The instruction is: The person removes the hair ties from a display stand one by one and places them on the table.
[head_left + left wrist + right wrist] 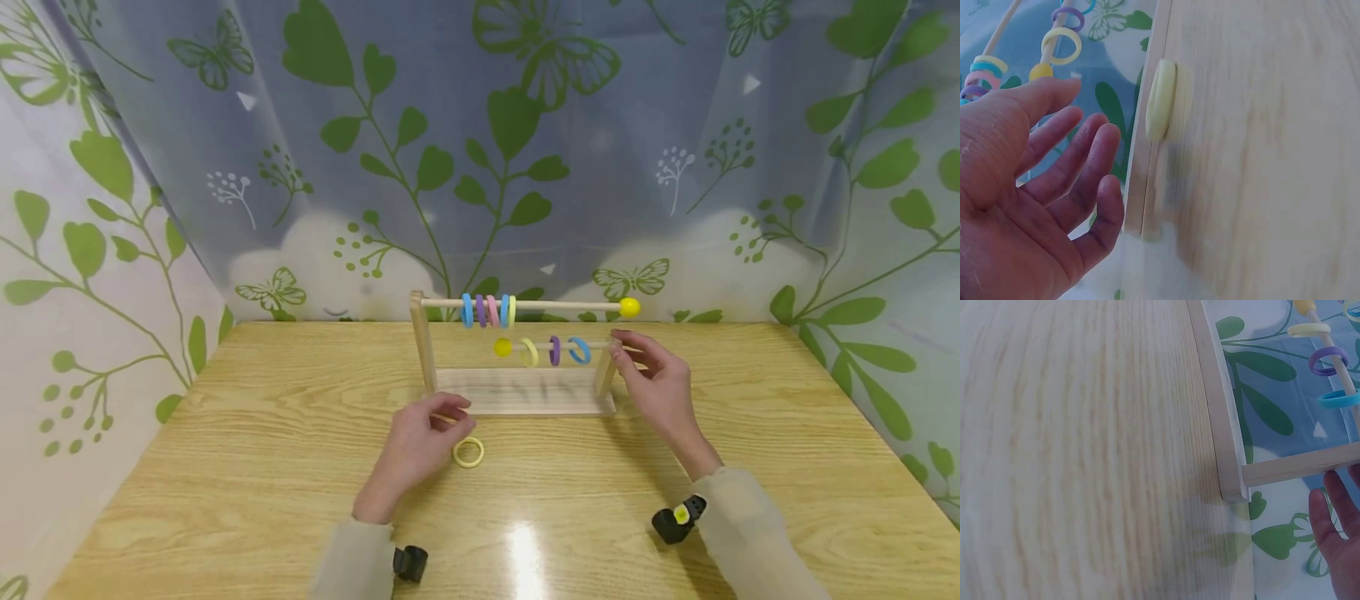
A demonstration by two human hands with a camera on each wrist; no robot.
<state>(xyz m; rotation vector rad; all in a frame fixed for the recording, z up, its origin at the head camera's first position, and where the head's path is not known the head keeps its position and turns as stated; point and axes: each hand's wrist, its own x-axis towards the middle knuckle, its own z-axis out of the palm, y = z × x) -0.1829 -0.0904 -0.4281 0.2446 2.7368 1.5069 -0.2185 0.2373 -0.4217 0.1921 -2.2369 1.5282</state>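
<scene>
A wooden ring stand carries two rods with yellow ball ends. Blue, purple, pink and pale yellow rings hang on the upper rod. On the lower rod are a pale yellow ring, a purple ring and a blue ring. A loose pale yellow ring lies on the table in front of the stand. My left hand hovers beside it, fingers loosely bent and holding nothing. With its fingertips, my right hand touches the top of the short right post.
The wood-grain table spreads around the stand. Behind it hangs a blue and white curtain printed with green leaves and butterflies. The tall left post rises behind my left hand.
</scene>
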